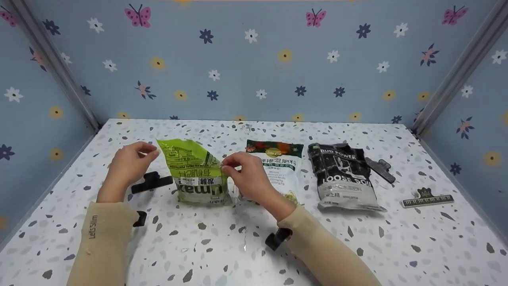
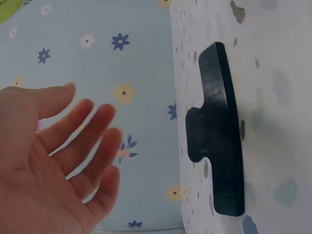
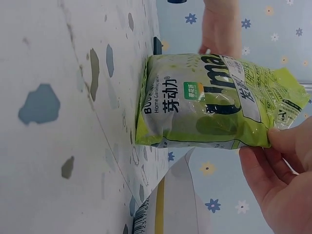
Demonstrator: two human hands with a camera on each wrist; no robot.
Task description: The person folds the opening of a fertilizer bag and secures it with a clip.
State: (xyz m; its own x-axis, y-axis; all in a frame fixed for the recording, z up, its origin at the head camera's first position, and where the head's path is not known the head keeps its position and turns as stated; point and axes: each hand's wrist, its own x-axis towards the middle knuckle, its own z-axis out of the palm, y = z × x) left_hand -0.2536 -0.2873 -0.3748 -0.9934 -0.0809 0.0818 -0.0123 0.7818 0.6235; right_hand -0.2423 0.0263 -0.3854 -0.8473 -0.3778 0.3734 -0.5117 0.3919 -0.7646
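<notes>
A green fertilizer bag [image 1: 198, 174] stands upright on the table, its upper part creased and leaning left. My right hand [image 1: 248, 174] pinches the bag's right edge between thumb and fingers, which the right wrist view shows close up on the green fertilizer bag [image 3: 204, 102]. Beside the bag's upper left corner is my left hand [image 1: 129, 163], its fingers loosely bent and holding nothing. In the left wrist view that left hand [image 2: 63, 156] has a gap between thumb and fingers. A black clip [image 1: 151, 182] lies on the table between the left hand and the bag.
A white bag with a dark green top [image 1: 278, 167] lies behind my right hand. Right of it lies a black-and-grey soil bag [image 1: 345, 174]. A dark clip [image 1: 381, 169] lies beside that bag, and a piano-key patterned clip [image 1: 426, 198] sits farther right. Patterned panels enclose the table.
</notes>
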